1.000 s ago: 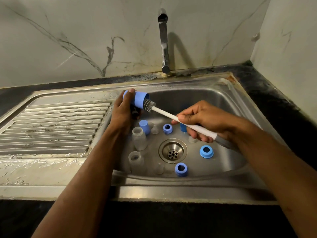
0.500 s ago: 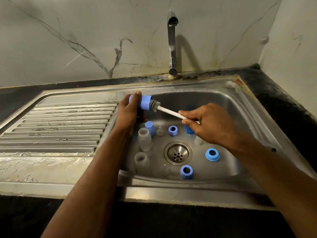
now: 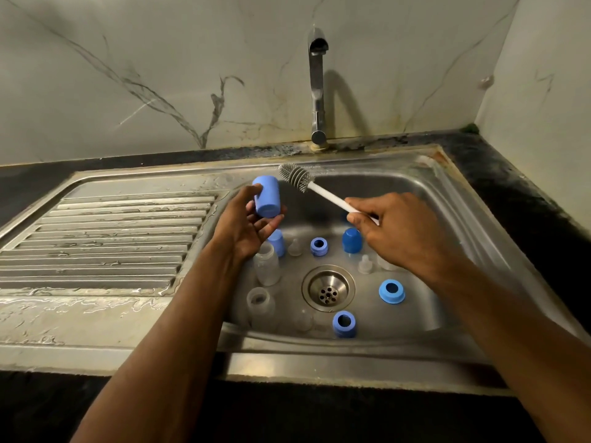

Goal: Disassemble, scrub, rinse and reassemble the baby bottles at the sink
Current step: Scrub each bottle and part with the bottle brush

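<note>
My left hand [image 3: 246,227] holds a light blue bottle cap [image 3: 266,196] between thumb and fingers above the left side of the sink basin [image 3: 447,219]. My right hand [image 3: 393,231] grips the white handle of a bottle brush [image 3: 295,176], whose grey bristle head is out in the open just right of the cap. On the basin floor lie two clear bottles [image 3: 267,265] [image 3: 259,303], clear teats [image 3: 295,247] [image 3: 364,264], blue collar rings [image 3: 319,246] [image 3: 392,291] [image 3: 344,323] and two more blue caps [image 3: 351,240] [image 3: 277,242].
The drain [image 3: 328,288] sits at the basin's centre. A chrome tap [image 3: 317,87] rises from the back rim with no water running. A wet ribbed drainboard [image 3: 105,241] stretches to the left. Dark counter [image 3: 524,199] and marble walls enclose the corner at the right.
The brush head has come out of the blue cap and risen up and to the right. My left hand has turned the cap so that its closed end faces me.
</note>
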